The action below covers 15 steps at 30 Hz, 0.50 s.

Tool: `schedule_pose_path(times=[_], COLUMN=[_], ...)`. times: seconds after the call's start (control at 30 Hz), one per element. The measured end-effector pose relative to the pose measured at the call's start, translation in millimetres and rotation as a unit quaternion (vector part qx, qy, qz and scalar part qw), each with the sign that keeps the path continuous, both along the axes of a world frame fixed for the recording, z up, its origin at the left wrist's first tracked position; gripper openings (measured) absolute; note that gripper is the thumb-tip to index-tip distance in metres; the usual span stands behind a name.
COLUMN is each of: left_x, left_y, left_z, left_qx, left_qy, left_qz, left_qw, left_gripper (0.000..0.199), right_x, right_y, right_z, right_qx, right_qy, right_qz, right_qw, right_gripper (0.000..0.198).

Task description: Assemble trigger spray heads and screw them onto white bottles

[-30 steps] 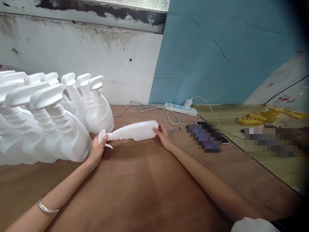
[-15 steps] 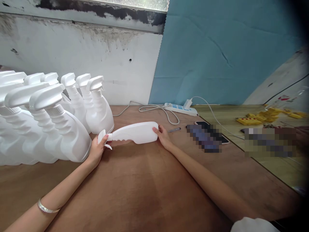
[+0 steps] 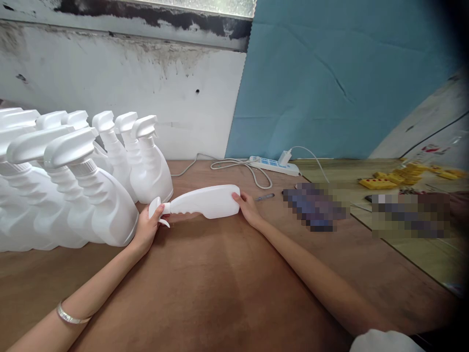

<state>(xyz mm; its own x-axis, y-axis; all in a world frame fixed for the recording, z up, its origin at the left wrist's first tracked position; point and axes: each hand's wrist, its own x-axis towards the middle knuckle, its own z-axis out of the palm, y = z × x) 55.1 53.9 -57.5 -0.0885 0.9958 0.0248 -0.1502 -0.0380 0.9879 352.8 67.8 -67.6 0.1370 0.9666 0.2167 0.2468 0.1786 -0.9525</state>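
Observation:
A white spray bottle (image 3: 208, 201) is held on its side between my two hands, above the brown table (image 3: 205, 293). My left hand (image 3: 148, 226) grips its trigger head, with the trigger lever poking out below the fingers. At the other end, my right hand (image 3: 248, 208) pinches the bottle's base between thumb and fingers. Just left of my left hand stand several upright white spray bottles (image 3: 113, 210) in rows, trigger heads fitted. A small grey cutter knife (image 3: 264, 197) lies beside my right hand.
A white power strip (image 3: 278, 166) with a plugged-in charger and looped cable lies along the wall. Blurred-out, phone-like items (image 3: 311, 208) rest to the right. Farther right are several yellow blocks (image 3: 379, 183). A blue sheet (image 3: 311, 88) covers part of the wall.

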Motion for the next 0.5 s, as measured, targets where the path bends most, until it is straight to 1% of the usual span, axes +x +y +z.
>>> schedule_pose_path(times=[0.33, 0.5], left_x=[1.1, 1.8], left_y=[-1.5, -2.9], left_z=[1.7, 2.9], left_qx=[0.004, 0.014], left_qy=[0.016, 0.031], left_qz=[0.000, -0.003], left_qw=[1.000, 0.999], left_gripper=[0.037, 0.034], right_x=[-0.6, -0.4], right_y=[0.3, 0.1], right_z=[0.5, -0.3], right_qx=[-0.005, -0.008], right_qy=[0.005, 0.015], right_qz=[-0.009, -0.019], right_qw=[1.000, 1.000], right_gripper=[0.040, 0.047])
